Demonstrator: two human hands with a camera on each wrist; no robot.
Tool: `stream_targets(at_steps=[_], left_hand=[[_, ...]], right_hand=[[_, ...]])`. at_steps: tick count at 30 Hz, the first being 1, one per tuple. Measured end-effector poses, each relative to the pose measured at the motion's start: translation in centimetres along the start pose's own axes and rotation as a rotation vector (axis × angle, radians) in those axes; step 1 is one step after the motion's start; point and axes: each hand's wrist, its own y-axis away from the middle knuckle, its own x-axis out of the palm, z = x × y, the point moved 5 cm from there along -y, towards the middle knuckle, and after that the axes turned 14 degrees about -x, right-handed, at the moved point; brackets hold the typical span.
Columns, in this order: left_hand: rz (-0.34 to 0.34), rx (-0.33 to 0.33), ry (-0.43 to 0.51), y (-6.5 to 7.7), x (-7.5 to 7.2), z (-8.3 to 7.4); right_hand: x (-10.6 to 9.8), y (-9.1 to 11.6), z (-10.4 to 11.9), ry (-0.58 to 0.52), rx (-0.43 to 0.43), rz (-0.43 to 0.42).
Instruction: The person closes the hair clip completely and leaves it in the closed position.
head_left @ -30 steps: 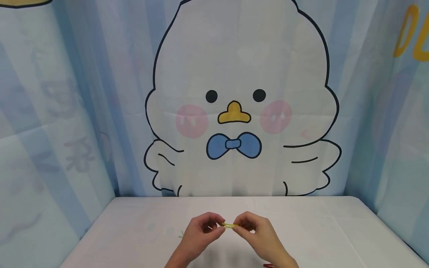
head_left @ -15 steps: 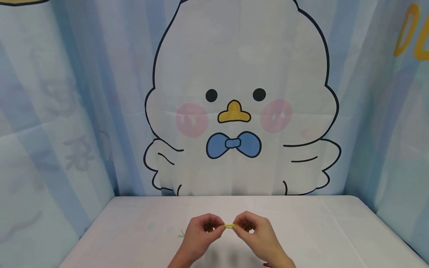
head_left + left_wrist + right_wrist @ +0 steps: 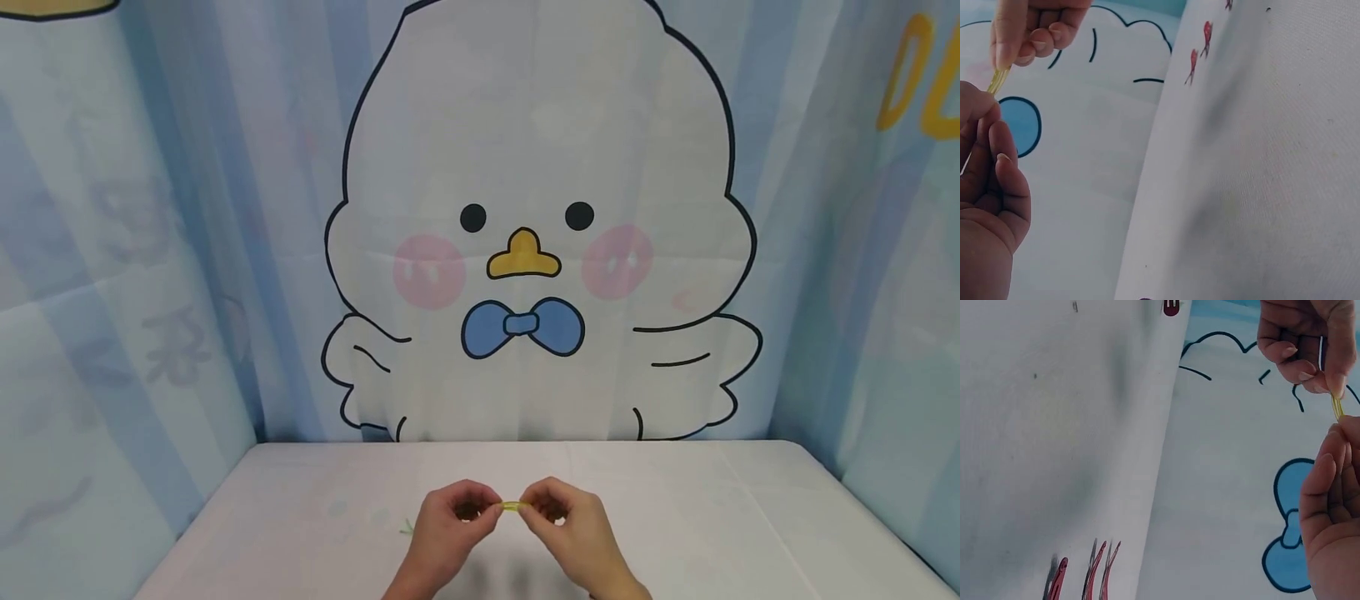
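Between the hands is a small yellow hair clip [image 3: 511,506], held in the air above the table. My left hand [image 3: 450,529] pinches one end between thumb and forefinger. The other end is pinched the same way by my right hand [image 3: 576,529]. Only a short, slightly bowed middle stretch of the clip [image 3: 999,80] shows in the left wrist view; fingertips cover both ends. In the right wrist view the clip [image 3: 1337,407] looks like two thin strips side by side.
A white table [image 3: 712,517] lies beneath the hands. Red hair clips [image 3: 1092,575] with forked ends lie on it, and another red clip [image 3: 1172,307] is near its edge. Left of the left hand sits a small green forked piece [image 3: 407,527]. A printed curtain [image 3: 525,383] hangs behind.
The yellow clip's strips looked spread apart a second ago and now lie close together. Both hands keep their pinch, with the wrists drawn slightly inward.
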Motion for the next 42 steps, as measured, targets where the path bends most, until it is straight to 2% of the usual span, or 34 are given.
stream_targets(at_steps=[3, 9, 12, 27, 31, 37, 42], left_hand=[[0.014, -0.041, 0.035, 0.0, -0.1, 0.2], [0.003, -0.078, 0.048, -0.1, 0.0, 0.4], [0.006, -0.082, 0.051, -0.1, 0.0, 0.4], [0.043, -0.083, 0.078, -0.2, 0.3, 1.0], [0.056, -0.075, 0.052, -0.2, 0.2, 1.0], [0.069, -0.045, 0.005, -0.5, -0.6, 1.0], [0.064, -0.028, -0.028, -0.7, -1.8, 0.8]], right_hand=[[-0.1, 0.0, 0.1, 0.03, -0.062, 0.007], [-0.1, 0.2, 0.9, 0.152, -0.388, 0.009], [-0.1, 0.3, 1.0, 0.183, -0.453, 0.012], [-0.3, 0.5, 0.6, 0.247, -0.484, 0.032], [-0.4, 0.5, 0.5, 0.237, -0.474, 0.027], [-0.7, 0.3, 0.0, 0.219, -0.431, 0.046], [-1.8, 0.0, -0.5, 0.249, -0.392, 0.061]])
